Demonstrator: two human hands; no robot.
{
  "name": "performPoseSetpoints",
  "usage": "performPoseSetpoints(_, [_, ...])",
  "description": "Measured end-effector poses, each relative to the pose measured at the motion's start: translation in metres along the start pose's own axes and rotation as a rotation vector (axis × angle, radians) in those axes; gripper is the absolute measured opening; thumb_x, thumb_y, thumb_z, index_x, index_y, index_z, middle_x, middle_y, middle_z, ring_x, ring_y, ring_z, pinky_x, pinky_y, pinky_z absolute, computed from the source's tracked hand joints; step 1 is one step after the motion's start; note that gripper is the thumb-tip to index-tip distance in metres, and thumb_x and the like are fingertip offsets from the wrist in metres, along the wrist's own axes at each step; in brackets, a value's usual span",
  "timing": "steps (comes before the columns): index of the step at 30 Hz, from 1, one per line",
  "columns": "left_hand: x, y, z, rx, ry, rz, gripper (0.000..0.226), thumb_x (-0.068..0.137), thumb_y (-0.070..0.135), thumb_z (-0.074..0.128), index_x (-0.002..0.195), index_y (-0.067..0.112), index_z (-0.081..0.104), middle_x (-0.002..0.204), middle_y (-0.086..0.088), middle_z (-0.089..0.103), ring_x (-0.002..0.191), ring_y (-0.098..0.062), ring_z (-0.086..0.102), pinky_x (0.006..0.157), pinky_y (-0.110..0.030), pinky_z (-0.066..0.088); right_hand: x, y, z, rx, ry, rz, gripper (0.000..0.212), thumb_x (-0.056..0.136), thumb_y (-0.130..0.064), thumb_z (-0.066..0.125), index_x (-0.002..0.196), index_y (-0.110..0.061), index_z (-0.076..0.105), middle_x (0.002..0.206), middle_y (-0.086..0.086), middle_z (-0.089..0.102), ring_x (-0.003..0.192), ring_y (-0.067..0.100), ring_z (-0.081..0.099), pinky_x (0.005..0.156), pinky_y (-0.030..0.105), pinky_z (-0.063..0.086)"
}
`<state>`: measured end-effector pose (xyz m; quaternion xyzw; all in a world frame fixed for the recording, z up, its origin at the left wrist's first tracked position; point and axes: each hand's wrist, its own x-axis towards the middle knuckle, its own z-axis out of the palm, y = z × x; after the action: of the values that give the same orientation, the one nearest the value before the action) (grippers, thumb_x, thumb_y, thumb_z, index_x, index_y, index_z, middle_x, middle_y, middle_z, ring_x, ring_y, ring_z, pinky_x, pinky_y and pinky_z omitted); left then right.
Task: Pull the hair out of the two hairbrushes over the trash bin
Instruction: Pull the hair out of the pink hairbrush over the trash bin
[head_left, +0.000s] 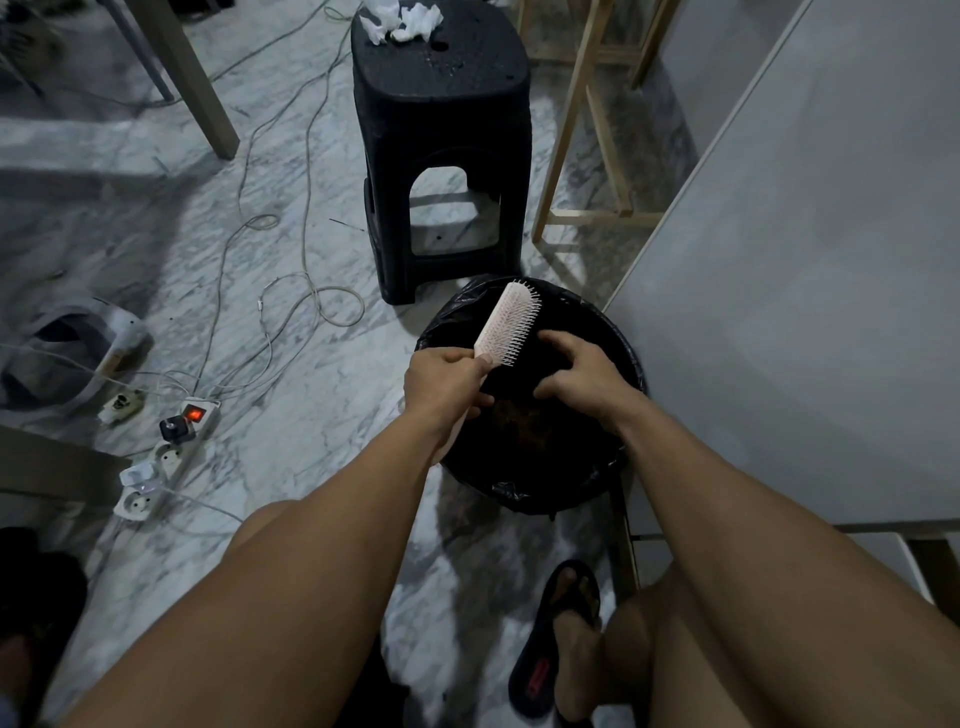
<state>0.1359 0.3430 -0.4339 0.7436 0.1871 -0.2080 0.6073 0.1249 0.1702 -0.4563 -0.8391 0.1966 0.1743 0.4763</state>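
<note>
Trash bin (631, 366): one round bin lined with a crinkled, glossy black plastic bag; a dark brownish clump lies inside.
Hairbrush (508, 325): one in view, pale pink plastic, long and narrow, rows of thin stiff bristles facing right; it is tilted over the bin's left half.
Left hand (444, 382): fingers clenched round the brush handle, above the bin's left rim.
Right hand (582, 371): over the bin's middle, just right of the bristles, fingers curled downward; whether they pinch any hair I cannot tell.
Stool (441, 130): one black, textured plastic stool just behind the bin, crumpled white tissue (400, 21) on top.
Floor (311, 415): smooth grey-veined white marble.
Power strip (169, 457): one white strip well left of the bin, red switch lit, thin cables looping nearby.
</note>
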Motion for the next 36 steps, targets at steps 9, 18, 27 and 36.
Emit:
performPoseSetpoints(9, [-0.004,-0.001,0.003,0.018,-0.083,0.034,0.018,0.086,0.020,0.072,0.102,0.016,0.077,0.079,-0.001,0.074,0.065,-0.016,0.065,0.063,-0.029,0.054,-0.002,-0.001,0.018,0.411,-0.141,-0.051,0.014,0.086,-0.006,0.067,0.097,-0.003,0.075,0.094,0.016,0.075,0.085,0.021,0.069,0.082,0.035,0.058])
performPoseSetpoints(18, [0.003,-0.006,0.004,0.079,-0.034,0.054,0.025,0.084,0.021,0.074,0.108,0.013,0.075,0.081,0.002,0.072,0.064,-0.017,0.068,0.066,-0.034,0.058,0.001,0.000,0.013,-0.055,0.199,0.024,0.010,0.080,-0.027,0.075,0.071,-0.023,0.077,0.067,-0.006,0.075,0.074,0.005,0.069,0.077,0.027,0.054])
performPoseSetpoints(27, [0.004,-0.006,-0.001,0.234,-0.033,0.050,0.021,0.081,0.023,0.075,0.100,0.014,0.077,0.082,-0.007,0.075,0.052,-0.016,0.065,0.047,-0.025,0.048,0.004,-0.008,0.006,-0.184,0.240,-0.450,0.042,0.081,-0.009,0.069,0.119,-0.026,0.069,0.136,-0.003,0.057,0.131,0.014,0.045,0.114,0.032,0.031])
performPoseSetpoints(36, [0.004,-0.005,-0.003,0.354,-0.086,0.080,0.013,0.079,0.020,0.075,0.089,0.012,0.079,0.064,-0.008,0.071,0.047,-0.019,0.060,0.045,-0.026,0.049,0.012,-0.018,-0.007,-0.258,0.277,-0.433,0.016,0.079,-0.006,0.073,0.090,-0.017,0.080,0.098,0.002,0.075,0.100,0.013,0.063,0.095,0.029,0.049])
